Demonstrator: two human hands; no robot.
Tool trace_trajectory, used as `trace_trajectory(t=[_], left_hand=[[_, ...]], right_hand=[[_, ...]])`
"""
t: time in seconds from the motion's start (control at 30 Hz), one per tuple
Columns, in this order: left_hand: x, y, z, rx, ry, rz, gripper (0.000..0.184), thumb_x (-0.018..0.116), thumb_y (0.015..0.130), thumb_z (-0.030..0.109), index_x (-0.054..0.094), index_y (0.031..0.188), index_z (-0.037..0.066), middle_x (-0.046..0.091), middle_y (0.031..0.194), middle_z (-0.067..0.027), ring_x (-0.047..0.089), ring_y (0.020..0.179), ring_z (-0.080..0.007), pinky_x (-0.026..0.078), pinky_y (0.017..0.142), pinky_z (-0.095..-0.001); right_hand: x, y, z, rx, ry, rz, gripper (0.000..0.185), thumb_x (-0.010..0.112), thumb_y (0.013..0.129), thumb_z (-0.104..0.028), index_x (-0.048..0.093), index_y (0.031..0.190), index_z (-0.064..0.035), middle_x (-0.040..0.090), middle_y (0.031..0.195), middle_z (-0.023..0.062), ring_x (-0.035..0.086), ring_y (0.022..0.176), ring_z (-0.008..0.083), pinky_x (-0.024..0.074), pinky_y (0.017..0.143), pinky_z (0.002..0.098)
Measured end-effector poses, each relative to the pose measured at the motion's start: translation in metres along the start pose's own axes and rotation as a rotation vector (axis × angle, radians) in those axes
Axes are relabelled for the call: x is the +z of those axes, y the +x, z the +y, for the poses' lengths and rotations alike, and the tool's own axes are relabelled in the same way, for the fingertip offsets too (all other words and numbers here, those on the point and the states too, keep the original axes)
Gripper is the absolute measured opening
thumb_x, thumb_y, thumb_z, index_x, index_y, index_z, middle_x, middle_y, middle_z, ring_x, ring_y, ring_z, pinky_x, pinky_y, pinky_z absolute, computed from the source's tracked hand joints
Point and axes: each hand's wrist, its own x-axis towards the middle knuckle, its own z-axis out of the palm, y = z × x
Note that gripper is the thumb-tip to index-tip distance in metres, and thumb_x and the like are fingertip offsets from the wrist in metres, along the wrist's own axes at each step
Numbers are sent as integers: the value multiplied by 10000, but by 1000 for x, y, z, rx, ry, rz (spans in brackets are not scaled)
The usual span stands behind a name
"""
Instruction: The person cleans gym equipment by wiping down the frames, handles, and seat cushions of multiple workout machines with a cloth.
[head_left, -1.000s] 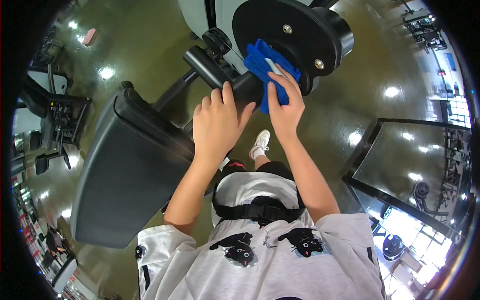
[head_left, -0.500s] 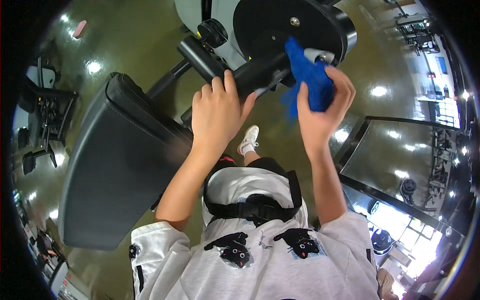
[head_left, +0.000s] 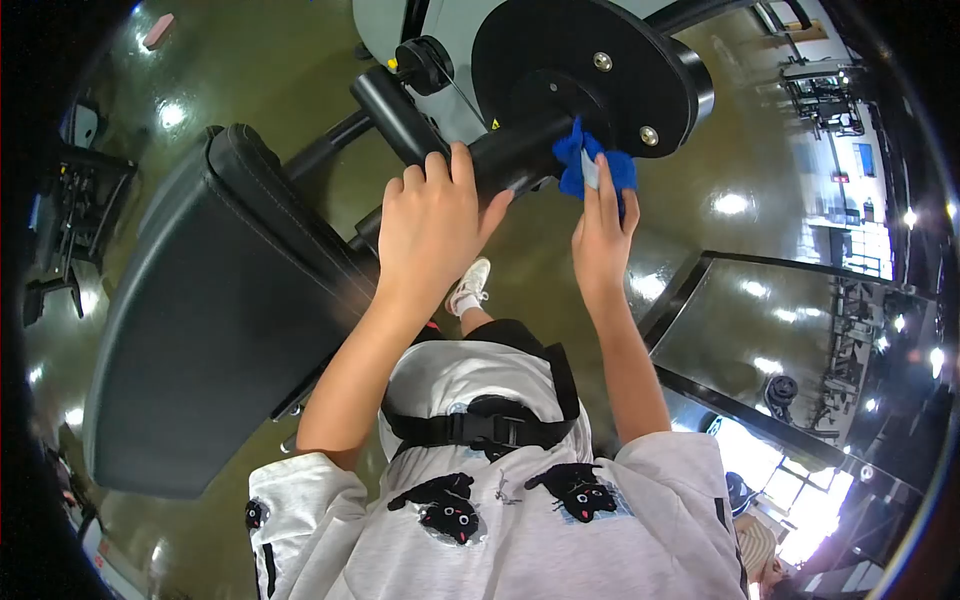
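My left hand [head_left: 425, 225] rests on the black tube [head_left: 500, 155] of an exercise machine, its fingers lying over the surface and the thumb apart. A blue cloth [head_left: 622, 172] is in my right hand [head_left: 603, 235], which presses it against the tube's right end, beside the black oval plate [head_left: 545, 50]. Two of the right fingers lie over the cloth; a pale patch shows beside them. Part of the cloth is hidden by those fingers. Another black cylinder [head_left: 392, 110] sticks out just beyond my left fingertips.
A large black padded seat [head_left: 215, 330] stands to the left, close to my left forearm. On the right is a black-framed mirror [head_left: 740, 330]. A pink block [head_left: 158, 31] lies on the shiny floor at the far left. My shoe [head_left: 468, 285] is below the tube.
My right hand has moved left and slightly down with the cloth, from beside the plate onto the tube's end. The cloth is now bunched flatter. My left hand stays on the tube.
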Motion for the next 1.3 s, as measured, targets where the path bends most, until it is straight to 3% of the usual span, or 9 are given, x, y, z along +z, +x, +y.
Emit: trace_trajectory(t=[0.23, 0.43, 0.5, 0.7, 0.83, 0.93, 1.1, 1.17, 1.3], left_hand=[[-3, 0, 3, -33, -6, -48, 587, 548, 831, 464, 549, 1127, -43, 575, 803, -120, 590, 727, -254, 465, 640, -337], [-2, -1, 5, -36, -9, -29, 581, 547, 830, 466, 560, 1118, -39, 568, 780, -110, 582, 703, -249, 455, 630, -331], [-3, -1, 5, -40, -9, -50, 582, 548, 829, 467, 562, 1115, -40, 565, 771, -108, 579, 697, -246, 451, 626, -328], [0, -2, 3, -31, -14, -21, 579, 548, 828, 467, 564, 1106, -41, 574, 777, -110, 590, 698, -247, 458, 630, -334], [3, 0, 1, -37, -26, -24, 575, 550, 827, 467, 565, 1099, -40, 580, 783, -114, 598, 701, -249, 464, 632, -337], [4, 1, 0, -10, -13, 35, 571, 567, 810, 486, 556, 1050, -32, 535, 717, -72, 540, 631, -203, 416, 569, -306], [2, -2, 2, -30, -25, -9, 579, 562, 822, 465, 561, 1095, -46, 580, 780, -114, 601, 694, -252, 468, 627, -338], [2, -2, 2, -26, -25, -10, 581, 560, 824, 467, 560, 1095, -47, 579, 778, -114, 601, 693, -252, 468, 627, -339], [4, -3, 2, -20, -21, 7, 585, 552, 829, 472, 559, 1096, -49, 574, 771, -113, 597, 689, -254, 468, 629, -340]], right_hand=[[-14, -28, 15, 61, 214, -90, 448, 571, 651, 78, 633, 1071, -64, 499, 1247, 117, 466, 1096, 347, 423, 927, 408], [-84, 38, -10, 37, 235, 381, 432, 612, 652, 69, 654, 1047, -100, 505, 1229, 104, 470, 1105, 299, 412, 923, 376], [-81, 61, -8, -119, 154, 590, 408, 620, 671, 46, 657, 1040, -125, 507, 1218, 96, 470, 1107, 281, 397, 926, 375], [-27, 96, 1, -403, -348, 178, 420, 622, 733, -215, 587, 1151, -182, 506, 1262, -75, 495, 1053, 160, 328, 995, 417], [-16, 81, 4, -425, -442, 159, 442, 599, 757, -174, 566, 1195, -216, 476, 1308, -124, 523, 982, 138, 347, 983, 422], [-19, 65, 8, -399, -427, 141, 454, 587, 757, -144, 561, 1207, -205, 516, 1243, -108, 526, 972, 157, 374, 967, 410], [-6, 8, 12, -266, -439, 108, 433, 578, 756, -104, 570, 1189, -132, 542, 1160, -44, 493, 1026, 212, 391, 952, 399], [-8, -11, 5, 26, -159, -76, 362, 569, 757, -73, 602, 1118, -79, 534, 1147, 6, 458, 1048, 256, 397, 937, 396], [-28, -15, 5, -17, 131, -292, 333, 581, 685, -8, 644, 1006, -67, 529, 1113, 74, 448, 1060, 295, 392, 927, 409]])
